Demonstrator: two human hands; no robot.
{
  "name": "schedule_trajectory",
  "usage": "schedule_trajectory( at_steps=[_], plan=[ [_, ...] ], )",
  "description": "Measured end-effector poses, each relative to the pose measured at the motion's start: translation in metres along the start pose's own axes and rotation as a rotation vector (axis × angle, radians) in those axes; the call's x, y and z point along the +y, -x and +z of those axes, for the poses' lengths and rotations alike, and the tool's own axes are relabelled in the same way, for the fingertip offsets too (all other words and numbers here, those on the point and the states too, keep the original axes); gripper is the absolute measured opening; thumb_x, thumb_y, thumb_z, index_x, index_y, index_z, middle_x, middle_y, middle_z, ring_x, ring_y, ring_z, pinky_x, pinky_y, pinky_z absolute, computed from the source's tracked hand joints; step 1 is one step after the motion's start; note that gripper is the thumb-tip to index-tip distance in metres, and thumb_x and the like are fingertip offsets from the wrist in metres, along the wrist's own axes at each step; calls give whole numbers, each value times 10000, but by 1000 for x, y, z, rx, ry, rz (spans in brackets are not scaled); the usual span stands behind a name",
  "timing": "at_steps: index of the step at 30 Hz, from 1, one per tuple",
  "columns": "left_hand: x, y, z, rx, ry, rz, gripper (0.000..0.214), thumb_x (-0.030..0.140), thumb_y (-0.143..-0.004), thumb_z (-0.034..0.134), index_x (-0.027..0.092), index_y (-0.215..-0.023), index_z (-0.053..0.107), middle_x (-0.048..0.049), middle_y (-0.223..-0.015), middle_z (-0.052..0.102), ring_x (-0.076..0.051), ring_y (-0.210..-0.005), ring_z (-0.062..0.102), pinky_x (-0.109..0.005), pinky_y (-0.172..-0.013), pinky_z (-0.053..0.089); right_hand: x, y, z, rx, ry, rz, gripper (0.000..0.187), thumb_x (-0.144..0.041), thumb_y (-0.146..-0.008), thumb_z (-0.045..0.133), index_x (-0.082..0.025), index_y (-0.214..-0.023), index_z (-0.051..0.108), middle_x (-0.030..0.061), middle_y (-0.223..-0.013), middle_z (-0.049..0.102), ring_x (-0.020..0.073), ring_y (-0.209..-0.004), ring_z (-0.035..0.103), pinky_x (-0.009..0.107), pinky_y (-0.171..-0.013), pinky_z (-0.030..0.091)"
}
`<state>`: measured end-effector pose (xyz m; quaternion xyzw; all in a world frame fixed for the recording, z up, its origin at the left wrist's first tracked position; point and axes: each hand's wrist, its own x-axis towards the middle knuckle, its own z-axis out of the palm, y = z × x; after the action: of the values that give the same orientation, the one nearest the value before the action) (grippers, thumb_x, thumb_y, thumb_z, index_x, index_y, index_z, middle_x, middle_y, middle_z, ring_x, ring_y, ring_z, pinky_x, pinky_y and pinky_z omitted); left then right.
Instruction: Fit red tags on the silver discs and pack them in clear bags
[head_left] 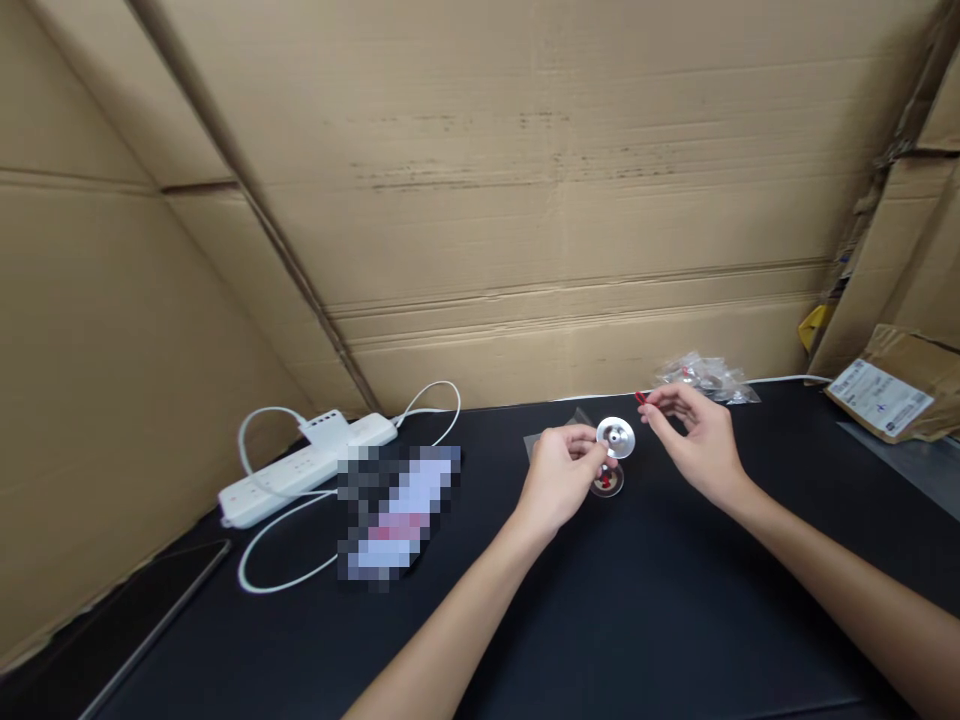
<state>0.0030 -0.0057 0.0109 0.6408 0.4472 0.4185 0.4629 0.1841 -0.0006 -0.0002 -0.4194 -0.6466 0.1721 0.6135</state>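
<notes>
My left hand (564, 474) pinches a round, shiny silver metal disc (616, 438) with a small hole at its centre. Just below it, partly hidden by my fingers, a second round metal piece (607, 482) with something red on it shows near the black table top. My right hand (694, 440) is raised to the right of the disc, its thumb and fingertips closed on a small red loop (641, 398) that looks like cord. The loop and the disc are apart. Behind my left hand lies a flat clear plastic bag (534, 444).
Clear plastic packets (709, 378) lie by the back cardboard wall (525, 200). A labelled brown parcel (892, 390) sits at the right. On the left are a white power strip (277, 480) with a cable, a pixelated object (401, 515) and a dark flat panel (142, 620).
</notes>
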Motion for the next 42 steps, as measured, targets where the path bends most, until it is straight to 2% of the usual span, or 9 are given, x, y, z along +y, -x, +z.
schedule_trajectory(
  at_steps=[3, 7, 12, 17, 22, 28, 35, 42],
  plan=[
    [2, 0, -1, 29, 5, -2, 141, 160, -789, 593, 115, -852, 710, -76, -707, 721, -137, -577, 621, -233, -563, 459, 0, 0, 1, -66, -49, 19, 140, -268, -847, 638, -188, -952, 685, 80, -928, 722, 217, -846, 693, 383, -798, 564],
    [1, -1, -1, 12, 2, 23, 138, 157, -780, 598, 118, -837, 717, -72, -695, 720, -142, -589, 632, -233, -570, 463, 3, 2, 4, -145, -53, 31, 118, -275, -834, 662, -200, -888, 734, 67, -895, 736, 219, -831, 695, 369, -769, 565],
    [-5, -2, -2, 14, -18, 54, 146, 207, -799, 605, 118, -843, 712, -88, -723, 732, -176, -653, 676, -259, -613, 504, -2, 6, 5, -222, 128, -50, 123, -243, -840, 650, -215, -906, 750, 50, -839, 723, 186, -719, 666, 312, -661, 532],
    [-8, -1, 0, 24, -72, 84, 131, 201, -807, 592, 136, -826, 704, -73, -720, 733, -192, -694, 698, -273, -651, 531, -6, 8, 4, -300, 270, -147, 127, -213, -867, 616, -207, -901, 738, 45, -803, 697, 163, -663, 622, 287, -618, 491],
    [-7, 1, 3, 19, -115, 120, 151, 219, -821, 573, 152, -847, 706, -57, -743, 735, -188, -697, 696, -266, -643, 533, -4, 9, 4, -315, 331, -171, 121, -197, -890, 580, -197, -888, 701, 33, -771, 656, 147, -628, 576, 280, -609, 470],
    [-8, 3, 5, 11, -123, 130, 163, 261, -832, 577, 159, -869, 698, -52, -751, 731, -186, -693, 693, -263, -639, 536, -4, 11, 5, -352, 339, -191, 136, -181, -920, 520, -197, -903, 653, 39, -818, 627, 154, -689, 579, 279, -652, 466],
    [-3, 6, 5, 57, -161, 171, 170, 258, -838, 580, 163, -895, 710, -38, -749, 723, -170, -668, 675, -246, -620, 520, -3, 13, 6, -355, 338, -179, 102, -171, -903, 521, -194, -860, 610, 26, -812, 600, 142, -679, 564, 267, -645, 454],
    [5, 13, 9, 56, -341, 306, 162, 210, -863, 528, 171, -858, 685, -6, -693, 687, -130, -570, 600, -230, -573, 464, -4, 12, 5, -324, 338, -176, 83, -154, -887, 535, -189, -855, 602, 24, -814, 595, 138, -680, 559, 257, -638, 454]
  ],
)
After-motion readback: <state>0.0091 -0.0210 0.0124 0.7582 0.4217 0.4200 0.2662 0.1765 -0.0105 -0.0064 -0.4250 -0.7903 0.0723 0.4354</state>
